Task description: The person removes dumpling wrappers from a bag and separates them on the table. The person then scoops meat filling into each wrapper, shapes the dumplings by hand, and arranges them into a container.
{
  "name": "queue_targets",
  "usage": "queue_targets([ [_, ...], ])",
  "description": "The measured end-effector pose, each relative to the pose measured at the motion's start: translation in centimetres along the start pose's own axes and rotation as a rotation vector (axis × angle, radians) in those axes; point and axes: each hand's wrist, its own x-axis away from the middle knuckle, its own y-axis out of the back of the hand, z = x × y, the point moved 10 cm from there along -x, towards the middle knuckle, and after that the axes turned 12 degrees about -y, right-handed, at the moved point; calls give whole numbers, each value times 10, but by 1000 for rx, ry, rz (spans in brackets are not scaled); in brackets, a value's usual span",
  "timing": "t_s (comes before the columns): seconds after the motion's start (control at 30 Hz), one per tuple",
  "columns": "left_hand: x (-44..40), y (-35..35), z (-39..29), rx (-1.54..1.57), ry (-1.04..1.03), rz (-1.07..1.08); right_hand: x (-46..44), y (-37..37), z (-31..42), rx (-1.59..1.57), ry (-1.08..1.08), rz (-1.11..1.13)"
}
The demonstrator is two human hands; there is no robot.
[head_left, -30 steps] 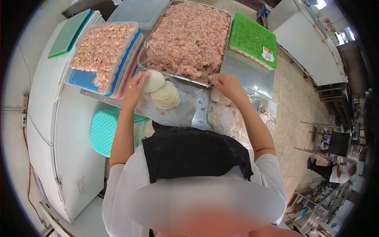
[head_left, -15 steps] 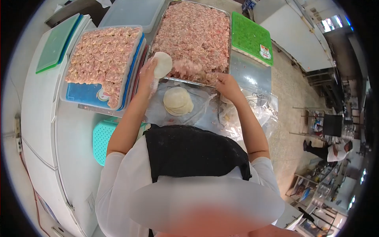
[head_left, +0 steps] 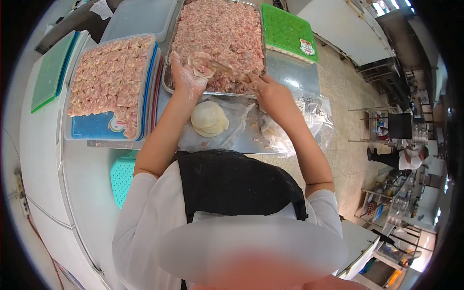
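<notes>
At twelve o'clock, coarse, moist pink mince (head_left: 220, 34) fills a metal tray (head_left: 232, 94). The right hand (head_left: 273, 94), at one, closes round a meat-smeared stick (head_left: 231, 72) pointing toward ten; the white-dusted left hand (head_left: 185, 79), at eleven, grasps a pale wrapper (head_left: 204, 73) bearing a blurred pink dab.

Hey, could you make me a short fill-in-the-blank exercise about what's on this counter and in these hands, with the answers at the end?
1. The right hand grips a narrow tool whose far end is at the wrapper held by the ____ hand.
2. The lidded box right of the meat tray has a top coloured ____.
3. The apron is ____.
4. Where portions are missing from the open container, the colour showing is ____.

Missing words: left; green; black; blue.
</notes>
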Motion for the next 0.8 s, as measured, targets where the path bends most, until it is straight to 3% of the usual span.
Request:
queue_targets([
  [0.1,29,-30,1,-32,76,14,3,3,12,-72,179,-116],
  [0.17,27,-25,-2,14,26,-52,3,32,7,102,193,-116],
  [0.27,21,-19,-6,-35,-99,-61,16,60,14,-12,278,-246],
  [0.4,22,-16,0,14,-96,-43,-5,26,-11,-69,320,-86],
  [0.47,23,-36,-3,154,-85,289,-11,42,-34,-314,407,-79],
  [0.5,31,-41,-6,150,-103,288,-13,46,-42,-319,424,-81],
  [0.57,60,-66,-12,-576,-266,487,-27,44,-71,-467,231,40],
  [0.6,62,-70,-14,-580,-278,478,-27,44,-72,-470,245,44],
  [0.67,92,-110,-35,-1518,-1001,679,-27,34,-67,-481,267,157],
  [0.7,91,-109,-35,-1528,-1009,663,-25,32,-65,-484,284,162],
  [0.77,86,-105,-11,-1348,-729,880,-17,32,-53,-495,426,146],
  [0.8,85,-105,-15,-1357,-736,867,-18,26,-50,-498,441,149],
])
